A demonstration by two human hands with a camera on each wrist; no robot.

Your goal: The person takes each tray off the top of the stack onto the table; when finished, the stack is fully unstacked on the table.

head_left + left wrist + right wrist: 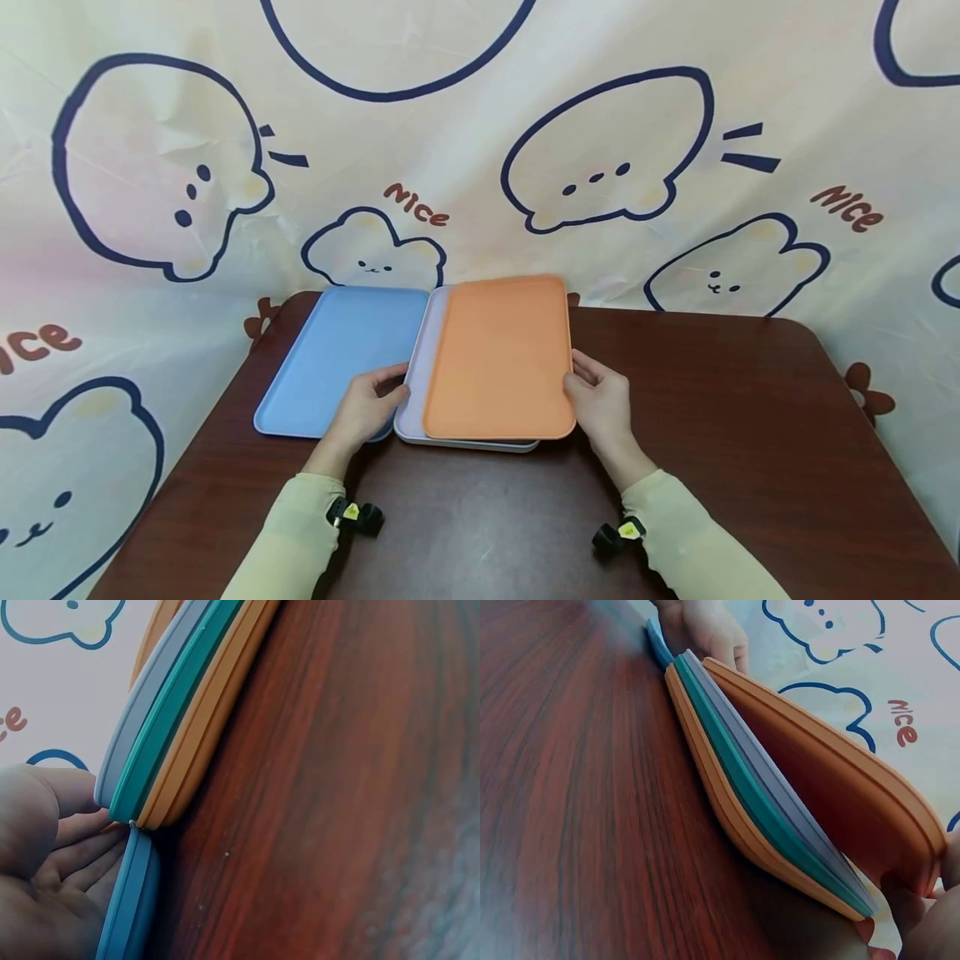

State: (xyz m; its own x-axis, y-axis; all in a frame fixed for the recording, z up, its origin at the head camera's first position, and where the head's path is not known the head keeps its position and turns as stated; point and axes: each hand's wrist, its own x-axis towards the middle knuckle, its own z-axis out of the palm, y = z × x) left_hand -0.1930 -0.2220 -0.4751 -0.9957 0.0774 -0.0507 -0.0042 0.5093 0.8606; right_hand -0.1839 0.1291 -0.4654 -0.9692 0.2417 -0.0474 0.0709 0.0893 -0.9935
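An upper orange tray [498, 358] lies tilted over a lavender tray [417, 392], its right side raised. My right hand [603, 396] pinches the raised tray's right edge, thumb on top and fingers beneath. Under the lavender tray sit a green tray [739, 780] and a lower orange tray [718, 796], stacked flush. My left hand [365, 407] touches the left edge of this stack with thumb and fingers, above the near right part of a blue tray [352, 350]. In the left wrist view, the left fingers [86, 859] reach out loosely beside the stack.
The trays rest on a dark brown wooden table [712, 417], towards its far left side. Behind it hangs a pale cloth [465, 150] with cartoon outlines. Each wrist wears a black strap device [618, 533].
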